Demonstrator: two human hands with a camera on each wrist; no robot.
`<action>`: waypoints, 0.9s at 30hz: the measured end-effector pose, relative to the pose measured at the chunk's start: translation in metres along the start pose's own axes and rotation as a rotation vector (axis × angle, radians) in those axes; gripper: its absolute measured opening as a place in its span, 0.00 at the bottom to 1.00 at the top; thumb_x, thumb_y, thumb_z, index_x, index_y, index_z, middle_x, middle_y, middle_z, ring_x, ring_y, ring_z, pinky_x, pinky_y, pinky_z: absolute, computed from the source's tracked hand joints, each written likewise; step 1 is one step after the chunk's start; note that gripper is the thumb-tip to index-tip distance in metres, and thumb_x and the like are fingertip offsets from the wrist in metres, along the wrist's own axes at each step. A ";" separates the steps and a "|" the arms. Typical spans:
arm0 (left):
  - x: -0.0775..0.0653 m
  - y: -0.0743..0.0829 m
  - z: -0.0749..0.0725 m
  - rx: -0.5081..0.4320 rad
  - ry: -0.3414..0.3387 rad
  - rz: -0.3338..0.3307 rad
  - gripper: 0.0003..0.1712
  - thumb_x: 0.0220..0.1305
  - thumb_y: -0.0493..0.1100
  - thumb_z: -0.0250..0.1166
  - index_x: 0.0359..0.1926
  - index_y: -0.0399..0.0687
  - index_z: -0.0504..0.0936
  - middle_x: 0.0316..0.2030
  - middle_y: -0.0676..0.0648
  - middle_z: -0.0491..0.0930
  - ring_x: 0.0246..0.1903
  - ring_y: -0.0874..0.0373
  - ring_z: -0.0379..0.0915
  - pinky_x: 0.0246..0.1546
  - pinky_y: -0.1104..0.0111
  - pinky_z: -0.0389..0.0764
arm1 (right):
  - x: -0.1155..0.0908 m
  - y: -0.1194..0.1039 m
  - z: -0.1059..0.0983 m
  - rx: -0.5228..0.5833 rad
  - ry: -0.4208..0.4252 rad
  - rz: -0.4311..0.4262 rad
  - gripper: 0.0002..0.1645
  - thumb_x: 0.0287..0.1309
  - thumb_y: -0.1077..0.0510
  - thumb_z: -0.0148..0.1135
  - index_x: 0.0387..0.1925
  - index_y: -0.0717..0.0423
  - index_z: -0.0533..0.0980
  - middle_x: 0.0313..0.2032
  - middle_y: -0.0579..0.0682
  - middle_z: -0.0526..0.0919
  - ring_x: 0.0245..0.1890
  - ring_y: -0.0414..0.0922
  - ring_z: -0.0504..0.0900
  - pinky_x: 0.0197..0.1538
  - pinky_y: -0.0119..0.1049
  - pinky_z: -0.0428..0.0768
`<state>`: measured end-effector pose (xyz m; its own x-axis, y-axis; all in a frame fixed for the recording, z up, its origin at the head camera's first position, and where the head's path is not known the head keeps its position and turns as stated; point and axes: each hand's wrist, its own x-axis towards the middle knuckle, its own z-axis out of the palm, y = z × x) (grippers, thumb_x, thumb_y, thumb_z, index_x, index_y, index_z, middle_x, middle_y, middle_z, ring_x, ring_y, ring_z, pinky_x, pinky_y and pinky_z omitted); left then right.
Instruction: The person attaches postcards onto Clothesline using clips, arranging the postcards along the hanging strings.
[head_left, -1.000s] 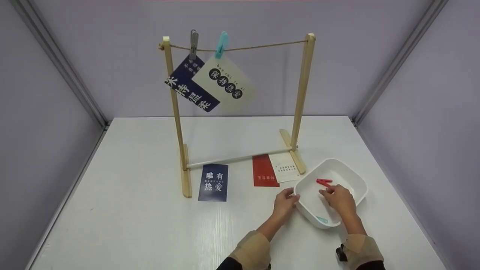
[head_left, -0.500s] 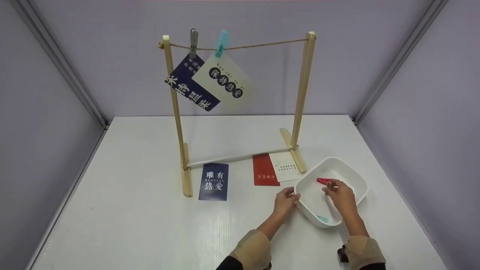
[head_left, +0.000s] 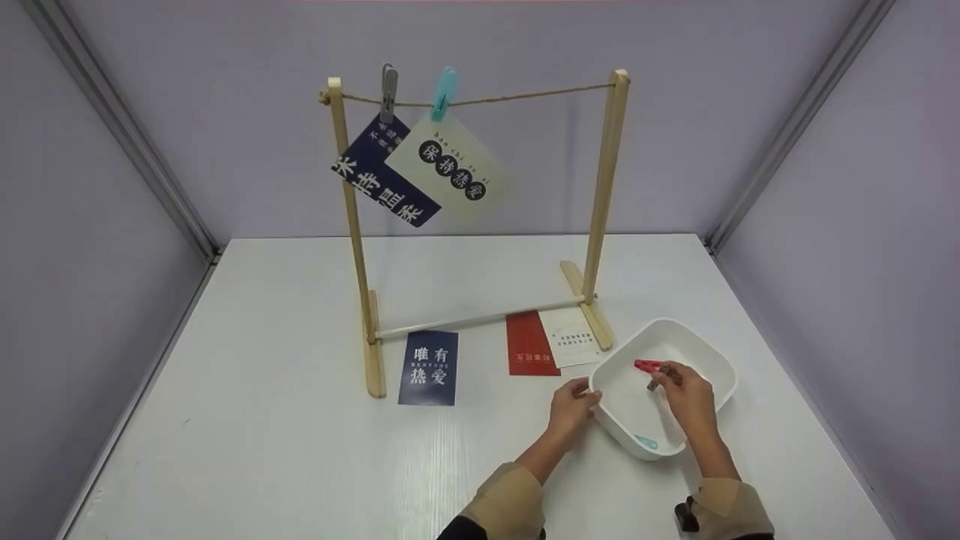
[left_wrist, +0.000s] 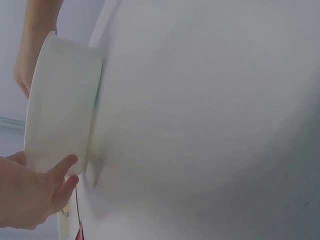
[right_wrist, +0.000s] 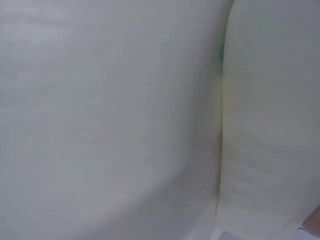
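My left hand (head_left: 572, 409) grips the near-left corner of a white plastic basin (head_left: 618, 436), thumb at the rim. In the left wrist view, the fingers (left_wrist: 64, 167) lie against its outer wall. Over the inside of the basin, my right hand (head_left: 690, 396) pinches a small brownish-grey clothespin (head_left: 654, 385), partly hidden by the fingers. Red clothespin plastic (head_left: 646, 365) shows just behind that hand. A light blue clothespin (head_left: 646, 442) lies at the near end of the basin floor. The right wrist view shows mostly the basin's outer wall (right_wrist: 270, 115) and the table.
A wooden rack (head_left: 606, 180) stands behind, with a twine line (head_left: 525, 98). A grey clothespin (head_left: 388, 97) and a blue one (head_left: 444, 94) hold a navy card (head_left: 382, 180) and a cream card (head_left: 450, 154). Navy (head_left: 428, 369), red (head_left: 531, 345) and white (head_left: 570, 337) cards lie below.
My right hand has taken hold of the brownish-grey clothespin and lifted it slightly inside the basin. The left hand keeps its grip on the basin.
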<state>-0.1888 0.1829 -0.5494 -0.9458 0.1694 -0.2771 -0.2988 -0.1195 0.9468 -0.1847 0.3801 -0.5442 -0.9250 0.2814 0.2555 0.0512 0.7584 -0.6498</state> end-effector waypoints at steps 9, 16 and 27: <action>-0.003 0.000 0.001 0.015 0.019 0.013 0.18 0.58 0.35 0.61 0.50 0.34 0.75 0.47 0.42 0.76 0.45 0.52 0.74 0.41 0.64 0.78 | -0.001 0.001 0.000 0.001 0.004 0.033 0.17 0.58 0.59 0.60 0.45 0.67 0.75 0.40 0.61 0.80 0.41 0.56 0.78 0.42 0.47 0.78; -0.001 0.002 0.001 0.007 0.016 0.011 0.17 0.59 0.35 0.61 0.50 0.35 0.75 0.48 0.42 0.76 0.45 0.53 0.74 0.42 0.65 0.78 | 0.001 -0.001 -0.001 0.015 0.021 0.008 0.15 0.58 0.60 0.61 0.44 0.68 0.75 0.38 0.62 0.80 0.40 0.56 0.78 0.41 0.48 0.77; -0.002 0.002 -0.003 0.041 0.016 0.013 0.18 0.59 0.38 0.62 0.50 0.36 0.75 0.47 0.43 0.76 0.45 0.53 0.74 0.42 0.67 0.78 | -0.001 0.001 -0.001 0.021 0.038 -0.029 0.15 0.57 0.61 0.62 0.43 0.68 0.76 0.37 0.60 0.80 0.38 0.54 0.79 0.37 0.43 0.77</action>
<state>-0.1881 0.1798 -0.5477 -0.9516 0.1526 -0.2669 -0.2813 -0.0817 0.9561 -0.1831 0.3810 -0.5443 -0.9111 0.2818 0.3007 0.0166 0.7540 -0.6566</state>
